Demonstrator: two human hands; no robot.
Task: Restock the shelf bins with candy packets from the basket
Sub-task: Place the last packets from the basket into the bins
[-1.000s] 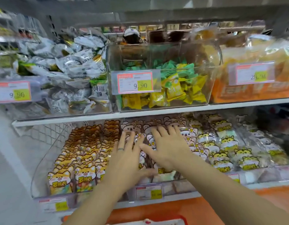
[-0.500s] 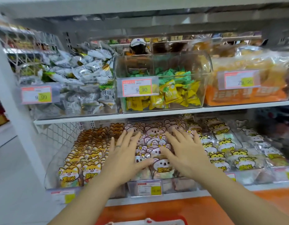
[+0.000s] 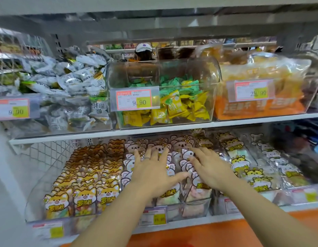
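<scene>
Both my hands lie flat on the pink koala candy packets [image 3: 174, 145] in the middle clear bin [image 3: 195, 205] of the lower shelf. My left hand [image 3: 153, 173], with a ring on one finger, presses the left rows with its fingers spread and straight. My right hand [image 3: 210, 168] presses the right rows, fingers straight and pointing up-left. Neither hand holds a packet. The basket is not in view, apart from a red blur at the bottom edge.
Orange fox packets [image 3: 87, 182] fill the bin to the left, yellow tiger packets [image 3: 247, 168] the bin to the right. The upper shelf [image 3: 154, 130] carries grey-green packets [image 3: 74, 81], a clear bin of green and yellow candy [image 3: 174, 102] and orange bags [image 3: 261, 81]. A person in a white cap [image 3: 143, 50] stands behind.
The camera has swung right and closer. My hands have drawn apart a little on the koala packets, and more of the packets shows between them.
</scene>
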